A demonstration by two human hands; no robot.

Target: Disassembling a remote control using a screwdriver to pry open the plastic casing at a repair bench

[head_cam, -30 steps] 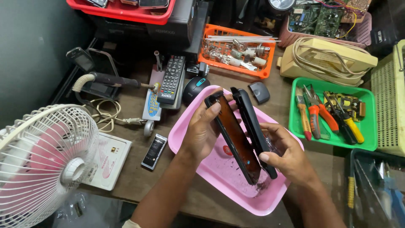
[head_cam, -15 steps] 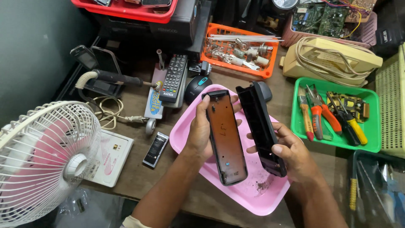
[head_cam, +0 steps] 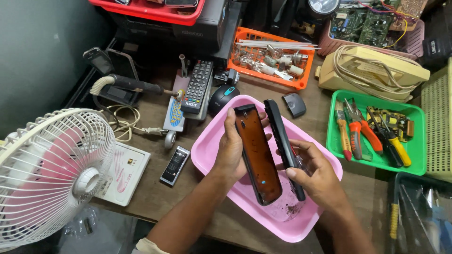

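black remote shell split: my left hand (head_cam: 234, 149) grips the circuit-board half (head_cam: 258, 157), right hand (head_cam: 314, 175) grips the cover (head_cam: 282, 145) over the pink tray (head_cam: 212, 148); next, lay both down gently.

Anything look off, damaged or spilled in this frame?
Yes. The remote is split: left hand holds its rust-brown shell, right hand the black half. Dark crumbs lie scattered in the pink tray.
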